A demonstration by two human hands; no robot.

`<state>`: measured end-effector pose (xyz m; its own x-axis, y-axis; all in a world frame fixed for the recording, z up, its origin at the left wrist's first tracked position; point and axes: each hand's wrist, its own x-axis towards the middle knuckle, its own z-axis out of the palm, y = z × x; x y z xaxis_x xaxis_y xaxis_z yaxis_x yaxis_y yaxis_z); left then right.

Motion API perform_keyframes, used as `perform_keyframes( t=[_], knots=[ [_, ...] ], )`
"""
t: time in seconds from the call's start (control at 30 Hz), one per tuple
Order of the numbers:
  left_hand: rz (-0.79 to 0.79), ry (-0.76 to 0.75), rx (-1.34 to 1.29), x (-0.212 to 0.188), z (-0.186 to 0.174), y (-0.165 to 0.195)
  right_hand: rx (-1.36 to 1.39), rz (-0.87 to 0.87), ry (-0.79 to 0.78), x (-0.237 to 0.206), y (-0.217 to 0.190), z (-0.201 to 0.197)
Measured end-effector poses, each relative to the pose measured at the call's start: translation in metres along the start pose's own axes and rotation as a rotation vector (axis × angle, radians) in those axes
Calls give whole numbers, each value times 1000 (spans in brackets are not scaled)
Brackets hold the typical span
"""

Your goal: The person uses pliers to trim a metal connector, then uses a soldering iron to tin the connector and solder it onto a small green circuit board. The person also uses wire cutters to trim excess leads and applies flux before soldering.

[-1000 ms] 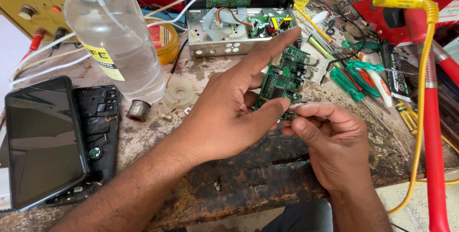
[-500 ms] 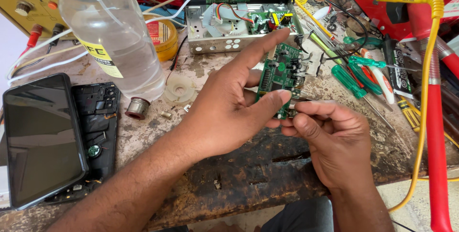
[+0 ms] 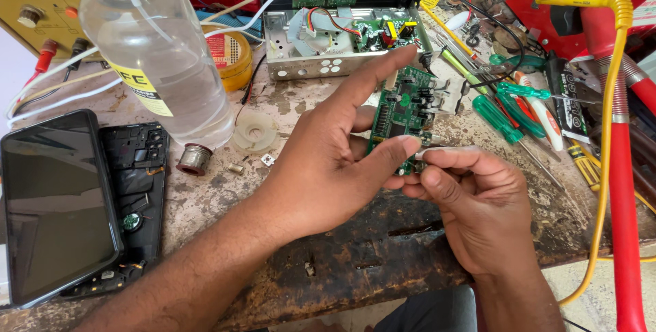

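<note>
Head view: the left hand (image 3: pixel 321 168) holds a small green circuit board (image 3: pixel 403 110) upright above the worn, stained worktop (image 3: pixel 225 188). Its thumb presses the board's lower edge, its forefinger stretches up along the board's far side, and the other fingers curl behind, so the board is pinched between thumb and fingers. The right hand (image 3: pixel 478 202) sits just below and to the right of the board, its thumb and forefinger pressed together on a thin pale tool (image 3: pixel 447 149) whose tip touches the board's lower right corner; the other fingers are folded into the palm.

Behind the board lies an open metal device case (image 3: pixel 321 65) with wiring and a second board inside. A clear plastic bottle (image 3: pixel 160 65) with a dark cap stands to the left, a round yellow tin (image 3: pixel 229 55) behind it. At the left edge lie a dark phone screen (image 3: pixel 51 202) and, touching it, an opened phone body (image 3: pixel 137 188). A solder spool (image 3: pixel 195 159) rests near the bottle's base. Green-handled screwdrivers (image 3: pixel 506 110) lie to the right, beside a red stand (image 3: pixel 622 188) with a yellow cable (image 3: pixel 605 154).
</note>
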<state>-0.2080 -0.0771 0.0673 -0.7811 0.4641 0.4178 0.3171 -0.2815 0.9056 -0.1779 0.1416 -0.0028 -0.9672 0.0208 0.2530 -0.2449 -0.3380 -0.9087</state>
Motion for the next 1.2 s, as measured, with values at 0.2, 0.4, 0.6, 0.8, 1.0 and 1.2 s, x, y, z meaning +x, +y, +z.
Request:
perform_keyframes(
  t=[0.2, 0.4, 0.6, 0.8, 1.0, 1.2],
  knots=[
    [-41, 17, 60, 1, 1, 7, -34, 8, 12, 2, -1, 1],
    [88, -30, 25, 3, 0, 5, -49, -7, 2, 1, -1, 2],
    [74, -37, 75, 2, -2, 1, -37, 6, 0, 1, -1, 2],
    [37, -32, 37, 3, 0, 1, -84, -8, -6, 2, -3, 2],
    [57, -38, 30, 4, 3, 2, -76, -21, -8, 2, -4, 1],
    [-4, -153, 20, 5, 2, 7, -52, -32, 50, 4, -4, -4]
  ],
)
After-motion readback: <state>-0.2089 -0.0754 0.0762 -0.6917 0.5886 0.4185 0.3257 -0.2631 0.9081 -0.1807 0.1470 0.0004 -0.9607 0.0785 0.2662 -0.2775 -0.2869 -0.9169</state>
